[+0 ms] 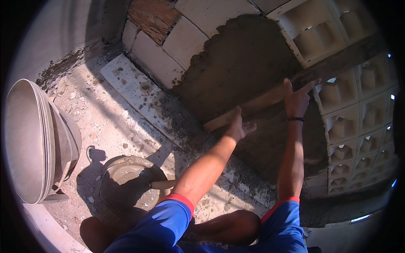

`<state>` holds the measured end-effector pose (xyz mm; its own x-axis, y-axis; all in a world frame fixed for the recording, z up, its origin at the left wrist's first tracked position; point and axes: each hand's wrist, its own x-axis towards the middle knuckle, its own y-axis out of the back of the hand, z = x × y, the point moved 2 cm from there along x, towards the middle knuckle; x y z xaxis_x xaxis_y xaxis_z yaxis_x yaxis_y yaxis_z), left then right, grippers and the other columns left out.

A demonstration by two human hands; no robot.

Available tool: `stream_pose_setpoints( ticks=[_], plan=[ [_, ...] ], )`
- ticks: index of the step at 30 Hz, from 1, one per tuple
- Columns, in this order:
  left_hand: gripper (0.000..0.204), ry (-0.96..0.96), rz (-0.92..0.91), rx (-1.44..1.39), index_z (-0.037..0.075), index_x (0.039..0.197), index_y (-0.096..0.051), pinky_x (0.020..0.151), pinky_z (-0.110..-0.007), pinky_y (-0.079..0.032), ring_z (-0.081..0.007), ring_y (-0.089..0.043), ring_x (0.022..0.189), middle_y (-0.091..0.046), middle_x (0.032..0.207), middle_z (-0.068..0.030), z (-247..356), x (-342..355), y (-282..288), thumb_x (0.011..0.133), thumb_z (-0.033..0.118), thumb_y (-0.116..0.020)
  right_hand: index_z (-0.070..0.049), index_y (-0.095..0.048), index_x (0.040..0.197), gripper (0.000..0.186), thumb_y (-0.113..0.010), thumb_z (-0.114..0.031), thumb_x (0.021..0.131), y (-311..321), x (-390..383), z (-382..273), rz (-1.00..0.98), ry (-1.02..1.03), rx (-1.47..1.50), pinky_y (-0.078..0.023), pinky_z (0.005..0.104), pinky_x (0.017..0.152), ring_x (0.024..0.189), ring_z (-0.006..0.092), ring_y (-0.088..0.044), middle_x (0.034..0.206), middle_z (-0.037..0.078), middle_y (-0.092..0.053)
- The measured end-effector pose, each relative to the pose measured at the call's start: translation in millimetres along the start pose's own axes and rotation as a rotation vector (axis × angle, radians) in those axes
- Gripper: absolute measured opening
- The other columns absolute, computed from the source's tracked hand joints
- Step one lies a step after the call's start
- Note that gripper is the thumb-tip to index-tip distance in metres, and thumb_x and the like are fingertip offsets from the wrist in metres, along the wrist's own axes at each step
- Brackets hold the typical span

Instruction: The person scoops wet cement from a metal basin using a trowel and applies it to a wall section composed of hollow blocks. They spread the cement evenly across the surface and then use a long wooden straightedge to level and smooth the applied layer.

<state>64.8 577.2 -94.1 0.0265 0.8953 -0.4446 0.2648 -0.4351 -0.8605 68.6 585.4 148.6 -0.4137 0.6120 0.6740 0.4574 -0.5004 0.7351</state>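
Note:
A long wooden board lies slantwise across wet grey mortar on the wall. My left hand is at the board's lower left part, thumb up against it and fingers spread below its edge. Farther right, my right hand, with a dark bracelet at the wrist, presses on the board's lower edge. Its thumb and forefinger stretch apart in a V; the other fingers are partly hidden. By my left forearm, a round tub holds wet mortar, and a tool's wooden handle juts from it.
Stacked buckets lie tipped at the left. A pale, mortar-spattered slab runs along the wall's foot. Pierced decorative blocks border the mortar on the right; pale blocks and rough brick show above. Rubble litters the ground.

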Motion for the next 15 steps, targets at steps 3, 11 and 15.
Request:
stream_pose_setpoints(
  ticks=[3,11,15],
  plan=[
    [0.071,-0.08,-0.046,-0.275,0.017,0.151,-0.028,0.099,-0.058,-0.051,-0.0428,-0.044,0.13,-0.028,0.151,-0.0222,4.6,17.5,-22.8,0.097,0.044,-0.064,-0.004,0.009,0.157,0.111,-0.067,-0.049,0.091,10.5,-3.0,0.5,-0.035,0.003,-0.102,-0.047,0.0529,0.097,0.11,0.0549,-0.06,0.113,0.041,-0.062],
    [0.057,-0.182,-0.043,-0.283,0.014,0.145,-0.036,0.102,-0.054,-0.051,-0.0363,-0.045,0.128,-0.036,0.147,-0.014,3.5,13.6,-22.8,0.1,0.037,-0.062,0.0,-0.023,0.156,0.094,-0.058,-0.059,0.093,105.7,112.8,10.0,0.459,0.426,-0.253,-0.04,0.0472,0.111,0.145,0.0392,-0.035,0.156,0.032,-0.03],
    [0.058,-0.197,-0.043,-0.276,0.014,0.146,-0.036,0.102,-0.053,-0.051,-0.0356,-0.044,0.128,-0.037,0.147,-0.0139,1.7,20.3,-18.9,0.1,0.039,-0.062,0.004,-0.021,0.156,0.101,-0.06,-0.064,0.09,115.1,161.6,24.7,0.409,0.36,-0.395,-0.035,0.0452,0.116,0.145,0.0407,-0.033,0.157,0.03,-0.031]
  ],
)
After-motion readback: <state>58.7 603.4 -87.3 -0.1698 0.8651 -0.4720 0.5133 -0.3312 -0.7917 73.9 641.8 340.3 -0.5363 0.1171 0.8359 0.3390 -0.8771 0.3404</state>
